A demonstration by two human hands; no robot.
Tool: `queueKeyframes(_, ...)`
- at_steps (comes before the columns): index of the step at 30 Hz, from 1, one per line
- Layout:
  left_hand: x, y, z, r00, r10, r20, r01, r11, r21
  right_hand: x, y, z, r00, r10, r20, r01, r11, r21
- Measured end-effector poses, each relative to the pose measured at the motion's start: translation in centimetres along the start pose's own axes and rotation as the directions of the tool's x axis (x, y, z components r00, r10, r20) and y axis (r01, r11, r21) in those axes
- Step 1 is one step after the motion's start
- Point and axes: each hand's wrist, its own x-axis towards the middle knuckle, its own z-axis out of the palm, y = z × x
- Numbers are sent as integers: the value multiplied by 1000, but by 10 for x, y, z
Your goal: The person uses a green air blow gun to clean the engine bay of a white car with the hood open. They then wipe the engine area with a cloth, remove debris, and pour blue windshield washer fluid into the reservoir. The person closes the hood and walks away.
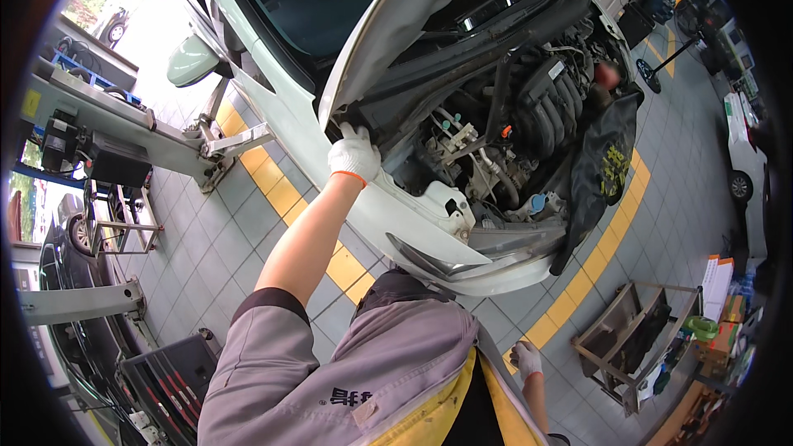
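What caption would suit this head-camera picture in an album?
A gloved left hand grips the edge of a white car's raised hood above the engine, while the gloved right hand hangs free.

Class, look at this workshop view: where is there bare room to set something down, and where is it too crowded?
Bare patches: grey floor tiles between the yellow floor stripe and the grey lift arm; more tiles between the white car's bumper and the metal cart. Crowded: the engine bay, beside the gloved left hand.
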Motion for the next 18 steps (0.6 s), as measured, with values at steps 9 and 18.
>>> queueKeyframes(9, 27, -40, 2, 802, 583, -129, -531, 796, 290, 2, 13, -21, 999, 36, -22, -33, 993, 117)
queueKeyframes(18, 48, -16, 38, 956, 292, -33, -232, 819, 525, -5, 15, -15, 997, 12, -70, -3, 991, 132)
